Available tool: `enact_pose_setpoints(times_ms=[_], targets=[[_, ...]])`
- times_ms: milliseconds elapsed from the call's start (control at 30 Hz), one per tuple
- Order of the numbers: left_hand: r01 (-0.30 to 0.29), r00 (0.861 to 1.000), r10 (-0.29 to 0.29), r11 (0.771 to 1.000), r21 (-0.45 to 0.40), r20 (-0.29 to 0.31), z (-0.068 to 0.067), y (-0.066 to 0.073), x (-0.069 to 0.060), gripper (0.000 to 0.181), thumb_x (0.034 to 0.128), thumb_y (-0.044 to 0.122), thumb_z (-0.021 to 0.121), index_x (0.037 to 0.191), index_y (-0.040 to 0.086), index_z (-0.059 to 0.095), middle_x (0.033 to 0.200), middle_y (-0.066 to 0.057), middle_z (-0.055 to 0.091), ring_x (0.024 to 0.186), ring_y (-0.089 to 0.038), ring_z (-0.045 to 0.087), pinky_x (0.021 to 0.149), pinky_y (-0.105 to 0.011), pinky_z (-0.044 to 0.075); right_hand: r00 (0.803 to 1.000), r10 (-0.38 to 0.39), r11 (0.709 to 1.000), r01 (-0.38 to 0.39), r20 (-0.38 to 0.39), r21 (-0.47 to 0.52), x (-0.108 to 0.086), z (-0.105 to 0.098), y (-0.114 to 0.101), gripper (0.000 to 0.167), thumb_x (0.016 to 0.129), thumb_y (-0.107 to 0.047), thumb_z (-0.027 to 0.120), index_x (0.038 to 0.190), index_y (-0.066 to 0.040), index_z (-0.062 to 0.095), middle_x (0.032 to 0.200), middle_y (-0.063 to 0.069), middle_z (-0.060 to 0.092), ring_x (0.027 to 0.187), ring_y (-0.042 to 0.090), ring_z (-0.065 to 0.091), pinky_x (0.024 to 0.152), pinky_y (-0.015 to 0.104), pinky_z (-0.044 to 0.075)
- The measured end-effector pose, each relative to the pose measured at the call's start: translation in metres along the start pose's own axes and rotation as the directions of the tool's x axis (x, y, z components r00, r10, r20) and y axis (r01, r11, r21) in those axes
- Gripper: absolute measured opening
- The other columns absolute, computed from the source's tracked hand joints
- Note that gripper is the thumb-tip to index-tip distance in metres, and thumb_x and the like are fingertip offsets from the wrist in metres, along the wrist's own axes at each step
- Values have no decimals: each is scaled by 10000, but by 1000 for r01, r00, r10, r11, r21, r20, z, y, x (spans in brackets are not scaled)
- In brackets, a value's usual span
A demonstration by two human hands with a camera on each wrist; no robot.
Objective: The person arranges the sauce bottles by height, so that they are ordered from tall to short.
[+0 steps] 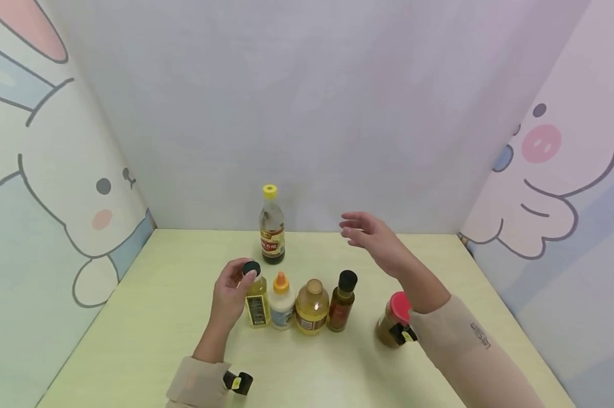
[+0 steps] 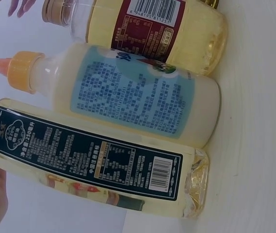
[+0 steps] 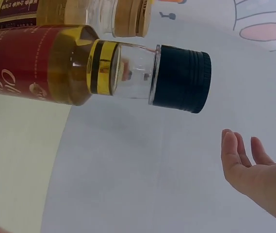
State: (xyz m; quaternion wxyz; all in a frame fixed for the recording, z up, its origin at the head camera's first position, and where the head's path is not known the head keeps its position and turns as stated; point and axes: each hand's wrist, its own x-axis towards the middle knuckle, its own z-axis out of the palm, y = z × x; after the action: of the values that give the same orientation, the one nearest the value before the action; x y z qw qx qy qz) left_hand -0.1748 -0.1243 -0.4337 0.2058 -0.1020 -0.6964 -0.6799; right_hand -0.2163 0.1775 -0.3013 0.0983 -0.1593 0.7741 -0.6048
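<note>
My left hand pinches the top of a square clear bottle of pale yellow oil with a dark cap. In the left wrist view that bottle stands on the table, its dark barcode label facing the camera. Right beside it is a white squeeze bottle with an orange nozzle, then a round bottle of yellow liquid with a tan cap. A slim brown bottle with a black cap ends the row. My right hand hangs in the air behind this bottle, fingers loosely bent, holding nothing.
A tall sauce bottle with a yellow cap stands farther back, near the rear wall. To the right, a red-lidded jar is partly hidden by my right sleeve and wrist strap. Cartoon-printed walls enclose the pale yellow table.
</note>
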Motion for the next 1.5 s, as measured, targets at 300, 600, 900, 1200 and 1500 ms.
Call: enact_pose_setpoints(times_ms=[300,600,900,1200,1500], targets=[[-19,1000,20,1000,-14,16,-1,2,-3,253,942,-36,583,1182,-104,538,1102,-207,584,985,-57,568,885,-160,445,1000,-2,999,2,-3,-32,-21,-10,16,460,1007,-145,556,1402,36,405,1356,221,482,1231,380,475,1008,397,431],[11,1000,-11,1000,-14,-1,1,2,-1,247,939,-16,601,1167,-99,552,1065,-74,601,971,-80,572,877,-166,453,1000,-1,994,-1,-11,-110,-40,-8,21,446,987,-162,594,1369,24,459,1322,182,531,1218,333,512,1053,494,359],[6,1000,-6,1000,-18,4,1,3,-1,257,936,-32,596,1174,-112,542,1078,-134,591,972,-70,569,883,-163,448,1000,9,996,-8,17,-93,-50,-4,29,453,985,-190,604,1368,12,468,1316,161,540,1228,306,514,1055,488,359],[16,1000,-16,1000,-9,2,1,1,0,254,935,-16,609,1168,-101,553,1080,-96,595,973,-82,571,873,-164,459,999,-14,997,17,36,-81,-55,-1,41,445,981,-163,608,1357,32,472,1318,177,540,1238,329,503,1037,454,390],[1,1000,-1,1000,-14,-12,0,-1,1,253,933,-18,610,1165,-109,568,1081,-124,605,971,-86,585,871,-169,465,999,-3,999,5,47,-36,-57,11,51,489,935,-155,678,1340,46,491,1312,192,533,1197,353,526,981,381,451]])
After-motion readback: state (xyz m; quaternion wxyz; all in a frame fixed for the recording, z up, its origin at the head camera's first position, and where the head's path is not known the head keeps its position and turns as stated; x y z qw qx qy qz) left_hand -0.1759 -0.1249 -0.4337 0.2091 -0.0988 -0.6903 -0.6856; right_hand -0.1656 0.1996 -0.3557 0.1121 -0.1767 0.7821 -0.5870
